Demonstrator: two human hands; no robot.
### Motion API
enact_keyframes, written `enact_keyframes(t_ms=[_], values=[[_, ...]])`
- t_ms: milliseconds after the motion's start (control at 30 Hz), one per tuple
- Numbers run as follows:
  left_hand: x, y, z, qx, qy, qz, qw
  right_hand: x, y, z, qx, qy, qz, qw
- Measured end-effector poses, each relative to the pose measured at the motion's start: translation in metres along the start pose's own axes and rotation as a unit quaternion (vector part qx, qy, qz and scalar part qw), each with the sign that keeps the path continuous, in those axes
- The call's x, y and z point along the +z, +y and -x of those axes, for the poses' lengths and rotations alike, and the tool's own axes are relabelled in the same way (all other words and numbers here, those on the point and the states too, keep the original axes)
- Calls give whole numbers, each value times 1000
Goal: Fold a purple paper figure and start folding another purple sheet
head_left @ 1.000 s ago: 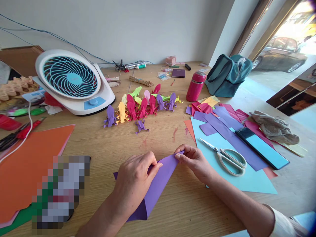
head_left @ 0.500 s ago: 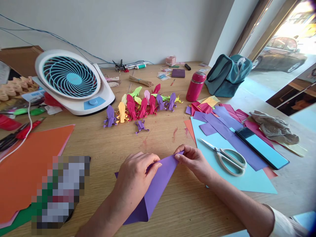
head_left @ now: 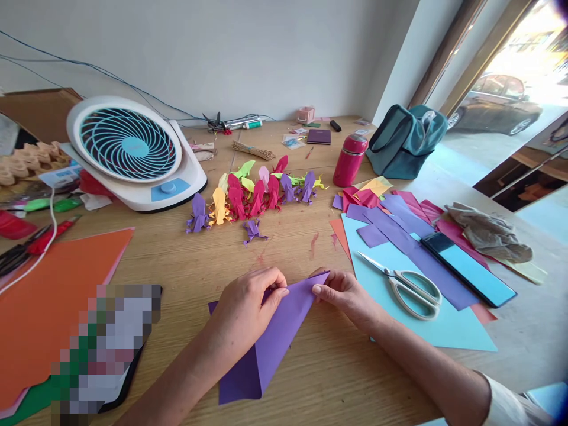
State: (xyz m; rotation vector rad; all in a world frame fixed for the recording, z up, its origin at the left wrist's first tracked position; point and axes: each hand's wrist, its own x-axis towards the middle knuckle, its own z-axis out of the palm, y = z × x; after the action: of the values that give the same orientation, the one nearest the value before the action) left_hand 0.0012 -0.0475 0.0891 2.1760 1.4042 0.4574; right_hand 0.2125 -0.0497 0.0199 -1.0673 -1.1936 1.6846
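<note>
Between my hands is a sheet of purple paper [head_left: 284, 328], folded over on a slant with a pointed upper right corner. My left hand [head_left: 251, 307] pinches its upper edge between thumb and fingers and covers part of the sheet. At the pointed corner, my right hand [head_left: 339, 290] grips the paper, thumb on the near face and fingers behind. The lower end of the sheet rests at the table near my left forearm. Beyond my hands stands a small purple origami figure [head_left: 254, 231], with a cluster of folded paper figures [head_left: 257, 198] in several colours behind it.
Scissors [head_left: 415, 290] lie on light blue paper [head_left: 461, 337] at right, beside a phone [head_left: 470, 269] and purple strips. A red flask [head_left: 350, 160] and teal bag [head_left: 406, 142] stand behind. At left are a fan [head_left: 133, 148], orange paper [head_left: 57, 296] and a blurred-out device [head_left: 110, 349].
My right hand's fingers have slid further behind the paper's corner. My left hand keeps its pinch, and the paper has barely shifted. The view has tilted slightly.
</note>
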Motion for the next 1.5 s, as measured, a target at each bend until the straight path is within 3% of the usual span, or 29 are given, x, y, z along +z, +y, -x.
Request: enact_keyframes(t_ms=[400, 767, 967, 1300, 1500], values=[[3, 7, -9, 17, -21, -38, 999, 7, 5, 0, 9, 47, -29, 998], [11, 10, -11, 25, -19, -34, 999, 9, 10, 1, -24, 1, -33, 999], [7, 9, -11, 18, -15, -38, 999, 9, 6, 2, -23, 4, -45, 999], [4, 6, -14, 58, 28, -79, 995, 8, 4, 3, -28, 15, -12, 999], [5, 5, -13, 58, 17, -93, 994, 8, 11, 1, -38, 23, -25, 999]])
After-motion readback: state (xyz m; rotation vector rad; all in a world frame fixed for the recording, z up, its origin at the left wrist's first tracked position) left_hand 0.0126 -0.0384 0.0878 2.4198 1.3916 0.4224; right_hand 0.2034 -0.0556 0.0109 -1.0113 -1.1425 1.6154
